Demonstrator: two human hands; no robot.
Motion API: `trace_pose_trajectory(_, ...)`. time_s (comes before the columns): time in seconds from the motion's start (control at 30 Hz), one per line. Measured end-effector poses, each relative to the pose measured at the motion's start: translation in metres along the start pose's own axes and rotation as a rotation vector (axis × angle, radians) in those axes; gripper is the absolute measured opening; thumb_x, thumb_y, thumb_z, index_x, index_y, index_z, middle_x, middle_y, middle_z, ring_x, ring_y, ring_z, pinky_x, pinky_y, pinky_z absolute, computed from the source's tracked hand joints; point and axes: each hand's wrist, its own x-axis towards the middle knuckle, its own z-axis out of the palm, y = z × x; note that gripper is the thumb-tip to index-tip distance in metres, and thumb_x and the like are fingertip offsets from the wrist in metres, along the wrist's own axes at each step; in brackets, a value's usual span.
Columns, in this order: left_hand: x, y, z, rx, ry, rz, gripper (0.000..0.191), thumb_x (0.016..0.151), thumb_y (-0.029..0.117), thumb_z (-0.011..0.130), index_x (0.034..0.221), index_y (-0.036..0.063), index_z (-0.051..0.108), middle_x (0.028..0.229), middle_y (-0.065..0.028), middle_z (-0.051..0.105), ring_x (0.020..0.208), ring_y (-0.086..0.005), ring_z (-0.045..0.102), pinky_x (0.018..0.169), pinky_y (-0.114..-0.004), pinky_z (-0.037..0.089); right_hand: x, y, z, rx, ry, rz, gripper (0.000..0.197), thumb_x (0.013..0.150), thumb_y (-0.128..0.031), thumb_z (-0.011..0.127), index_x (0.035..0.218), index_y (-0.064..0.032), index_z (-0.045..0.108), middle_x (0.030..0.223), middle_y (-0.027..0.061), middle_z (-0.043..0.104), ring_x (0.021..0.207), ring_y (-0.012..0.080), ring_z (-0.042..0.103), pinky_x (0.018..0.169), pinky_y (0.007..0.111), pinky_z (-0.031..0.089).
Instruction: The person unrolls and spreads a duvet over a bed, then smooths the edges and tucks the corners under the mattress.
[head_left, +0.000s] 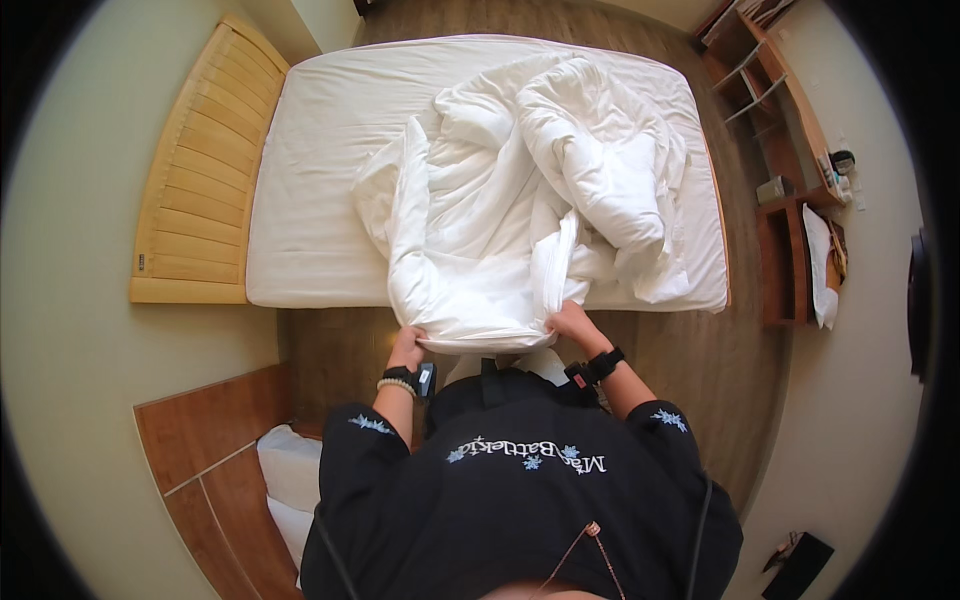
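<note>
A white duvet (487, 217) lies bunched and folded on the bed, its near end pulled out over the mattress edge towards me. My left hand (409, 346) is closed on the near left corner of this end. On the near right corner, my right hand (571, 321) grips the fabric beside a raised fold. Between my hands the near edge runs roughly straight, just in front of my body. Under the duvet is a mattress (322, 187) in a white fitted sheet. My fingertips are partly hidden by the cloth.
A slatted wooden headboard (199, 180) stands at the bed's left end. Behind me on the left is another wooden headboard (217, 442) with white pillows (289, 465). Along the right wall runs a wooden desk unit (784, 225) with small items. Wooden floor (675, 352) shows between.
</note>
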Motion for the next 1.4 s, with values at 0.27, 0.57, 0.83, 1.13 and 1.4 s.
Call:
trace_pose_trajectory(0.27,-0.096,0.001,-0.049,-0.290,0.014,0.107,0.046,0.068,0.012,0.047,0.110,-0.0060,0.042,0.113,-0.0199,0.043,0.105,-0.0335,0.041,0.091,-0.043,0.032,-0.060,-0.019,0.048,-0.248,-0.169,-0.197,0.037,0.052,-0.010,0.055,0.085,0.0052,0.057,0.077,0.0202,0.059,0.072,0.0292,0.057,0.063,0.031,0.044)
trace_pose_trajectory(0.57,-0.171,-0.029,0.018,0.245,-0.288,-0.194,0.055,0.054,-0.002,0.045,0.109,-0.0073,0.042,0.104,-0.0153,0.050,0.096,-0.0253,0.049,0.085,-0.032,0.041,-0.119,0.110,0.033,-0.392,0.312,-0.162,0.022,0.048,-0.012,0.058,0.065,0.0028,0.059,0.065,0.0231,0.054,0.067,0.0368,0.055,0.058,0.037,0.045)
trace_pose_trajectory(0.83,-0.213,-0.059,0.090,0.701,-0.640,-0.145,0.059,0.054,-0.003,0.049,0.112,-0.0039,0.042,0.103,-0.0078,0.051,0.089,-0.0164,0.049,0.074,-0.023,0.041,-0.142,0.204,0.039,0.065,-0.110,-0.257,0.031,0.069,-0.017,0.055,0.092,0.0029,0.056,0.081,0.0148,0.060,0.076,0.0243,0.057,0.067,0.031,0.044)
trace_pose_trajectory(1.13,-0.187,-0.009,0.130,0.478,-0.723,-0.170,0.049,0.058,0.001,0.055,0.106,-0.0048,0.047,0.096,-0.0092,0.056,0.083,-0.0161,0.053,0.072,-0.026,0.044,-0.007,0.177,0.020,0.430,0.343,0.138,0.051,0.063,-0.018,0.061,0.104,0.0055,0.041,0.097,0.0196,0.052,0.082,0.0279,0.054,0.067,0.032,0.044)
trace_pose_trajectory(1.4,-0.029,0.047,0.107,1.638,-0.175,-0.304,0.022,0.060,0.006,0.051,0.079,-0.0007,0.060,0.071,-0.0145,0.059,0.069,-0.0231,0.057,0.062,-0.031,0.044,-0.004,0.109,-0.047,0.573,-0.203,0.014,0.028,0.053,0.000,0.047,0.080,0.0042,0.052,0.066,0.0056,0.052,0.056,0.0159,0.048,0.051,0.027,0.040)
